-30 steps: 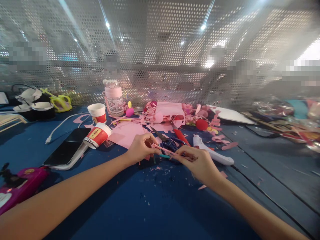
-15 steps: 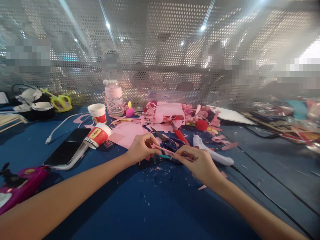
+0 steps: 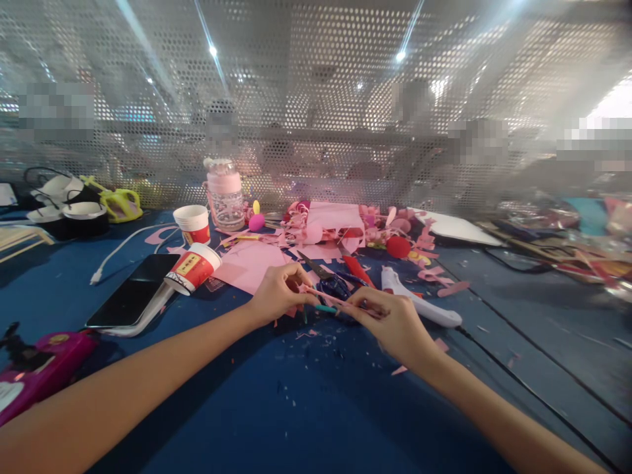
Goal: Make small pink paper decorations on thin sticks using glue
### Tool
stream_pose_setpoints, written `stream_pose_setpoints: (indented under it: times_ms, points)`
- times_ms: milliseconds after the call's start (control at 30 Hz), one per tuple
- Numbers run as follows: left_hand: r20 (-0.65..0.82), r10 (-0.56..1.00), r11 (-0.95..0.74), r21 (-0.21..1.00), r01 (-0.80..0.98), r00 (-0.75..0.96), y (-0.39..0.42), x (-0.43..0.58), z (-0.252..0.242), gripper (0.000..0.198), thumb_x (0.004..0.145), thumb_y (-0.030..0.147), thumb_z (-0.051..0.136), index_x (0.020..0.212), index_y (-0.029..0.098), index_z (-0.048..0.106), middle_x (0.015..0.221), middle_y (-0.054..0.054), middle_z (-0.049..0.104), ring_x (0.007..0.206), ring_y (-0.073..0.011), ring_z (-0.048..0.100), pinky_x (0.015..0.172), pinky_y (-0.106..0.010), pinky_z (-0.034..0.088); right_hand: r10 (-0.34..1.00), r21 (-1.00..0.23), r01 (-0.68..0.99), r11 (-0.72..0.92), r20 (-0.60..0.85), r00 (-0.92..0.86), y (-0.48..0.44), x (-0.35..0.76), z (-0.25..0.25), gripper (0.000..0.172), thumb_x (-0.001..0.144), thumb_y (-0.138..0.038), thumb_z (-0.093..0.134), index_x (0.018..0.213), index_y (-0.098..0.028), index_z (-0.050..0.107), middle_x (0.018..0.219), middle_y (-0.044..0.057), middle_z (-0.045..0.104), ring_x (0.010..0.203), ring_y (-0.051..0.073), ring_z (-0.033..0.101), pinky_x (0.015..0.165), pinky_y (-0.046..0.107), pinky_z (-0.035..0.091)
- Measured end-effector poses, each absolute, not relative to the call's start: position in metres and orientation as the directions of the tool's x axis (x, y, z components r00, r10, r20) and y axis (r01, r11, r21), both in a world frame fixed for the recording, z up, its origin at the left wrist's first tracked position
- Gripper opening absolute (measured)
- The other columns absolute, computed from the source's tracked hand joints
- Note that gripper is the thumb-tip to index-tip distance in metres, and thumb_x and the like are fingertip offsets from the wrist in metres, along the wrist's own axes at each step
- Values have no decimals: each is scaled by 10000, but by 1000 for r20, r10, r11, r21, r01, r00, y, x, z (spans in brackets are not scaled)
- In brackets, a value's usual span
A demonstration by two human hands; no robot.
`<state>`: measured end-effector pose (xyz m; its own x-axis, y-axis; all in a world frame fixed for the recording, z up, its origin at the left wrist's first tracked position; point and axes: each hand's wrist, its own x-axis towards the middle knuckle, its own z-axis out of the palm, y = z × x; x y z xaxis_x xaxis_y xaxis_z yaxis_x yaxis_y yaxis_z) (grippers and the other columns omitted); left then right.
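Between my two hands a narrow pink paper strip [image 3: 323, 294] is stretched above the blue table. My left hand [image 3: 281, 289] pinches its left end, and my right hand [image 3: 388, 316] pinches the right end, with fingers closed. Just behind the strip lie scissors [image 3: 333, 284] with dark blue handles, their blades pointing up and left. A red-handled tool [image 3: 358, 268] rests beside them. To the right of my right hand is a white glue gun [image 3: 419, 299] with a black cord. Pink paper sheets [image 3: 254, 263] lie beyond my left hand.
Pink paper scraps [image 3: 340, 227] are heaped at the back. Leftward are a phone [image 3: 135, 289], a tipped paper cup [image 3: 192, 268], an upright paper cup [image 3: 191, 220], a pink-lidded bottle [image 3: 226, 197] and a magenta object [image 3: 47, 362]. A perforated metal screen [image 3: 316, 99] stands behind.
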<state>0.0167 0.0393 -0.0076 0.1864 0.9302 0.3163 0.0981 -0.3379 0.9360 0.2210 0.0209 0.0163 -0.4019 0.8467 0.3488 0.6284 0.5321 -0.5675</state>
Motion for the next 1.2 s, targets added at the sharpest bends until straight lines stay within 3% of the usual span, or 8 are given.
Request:
stream_pose_setpoints:
  times_ms: [867, 1200]
  points:
    - [310, 931, -337, 932, 131, 192, 38, 17, -6, 318, 533, 324, 759, 637, 131, 528, 550, 33, 539, 450, -67, 494, 415, -179, 400, 843, -558, 631, 538, 368, -393, 19, 219, 18, 254, 804, -370, 515, 644, -179, 561, 555, -22, 501, 493, 88, 419, 463, 200, 345]
    - [327, 931, -355, 916, 188, 164, 39, 16, -7, 314, 539, 338, 754, 645, 137, 536, 552, 34, 545, 456, -74, 499, 418, -179, 383, 801, -461, 662, 591, 429, -416, 18, 219, 19, 250, 802, -350, 511, 611, -190, 527, 535, -23, 509, 478, 89, 439, 455, 199, 351]
